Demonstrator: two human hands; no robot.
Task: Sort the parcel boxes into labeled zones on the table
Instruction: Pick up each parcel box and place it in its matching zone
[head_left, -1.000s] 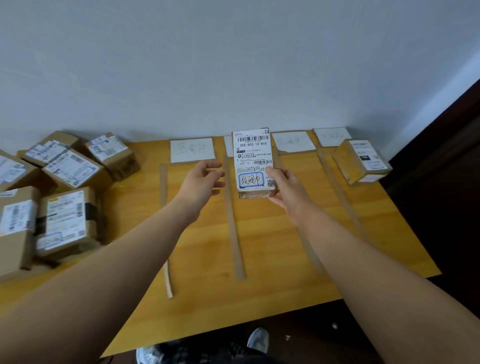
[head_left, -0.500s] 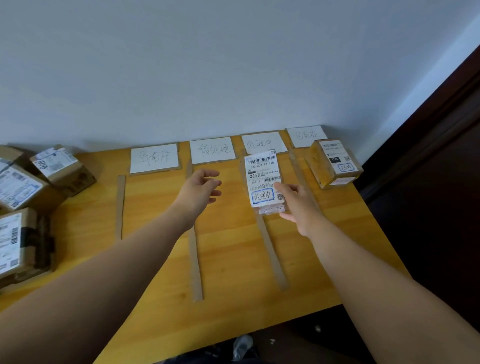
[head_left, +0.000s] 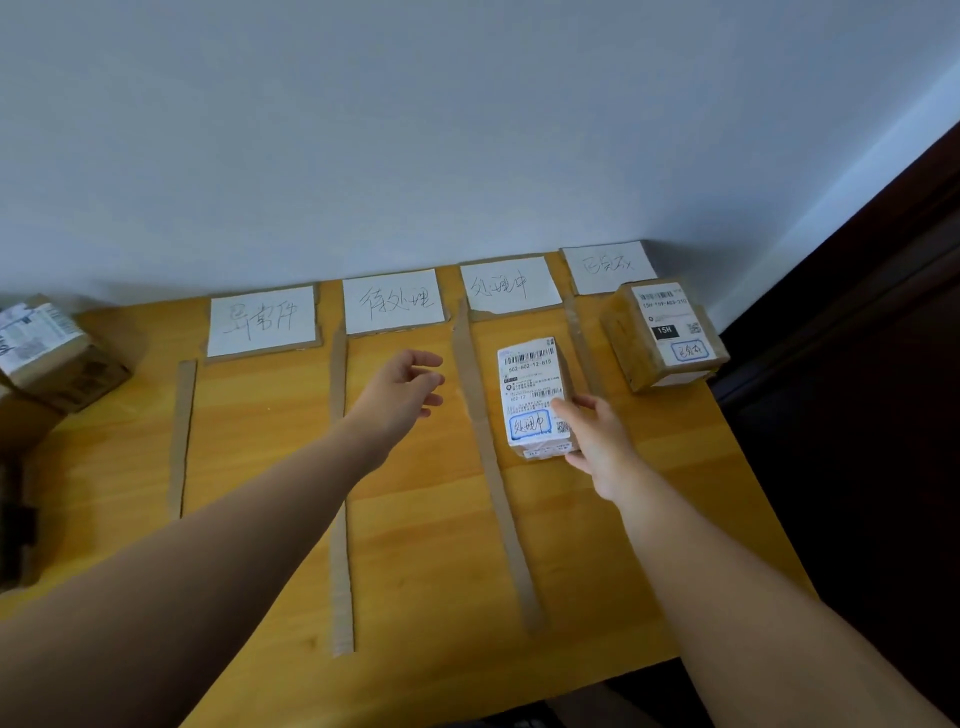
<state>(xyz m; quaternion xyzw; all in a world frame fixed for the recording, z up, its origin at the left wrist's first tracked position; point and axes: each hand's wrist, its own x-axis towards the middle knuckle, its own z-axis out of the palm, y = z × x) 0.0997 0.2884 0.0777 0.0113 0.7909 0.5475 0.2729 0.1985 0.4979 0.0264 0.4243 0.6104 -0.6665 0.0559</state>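
Cardboard parcel box (head_left: 535, 395) flat in third zone, long axis toward wall, right hand (head_left: 597, 436) touching its near corner, left hand (head_left: 402, 392) open

looks like a makeshift parcel-sorting spot in a plain room: yellow wooden surface (head_left: 415, 519), handwritten white paper zone labels (head_left: 262, 319), labelled brown cardboard parcel boxes (head_left: 662, 335).

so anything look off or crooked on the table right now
Mostly the dividers. The strip left of the parcel slants right toward the near edge, while the next strip runs nearly straight. The far-right box sits turned at an angle. The parcel's handwritten mark looks like its zone card.
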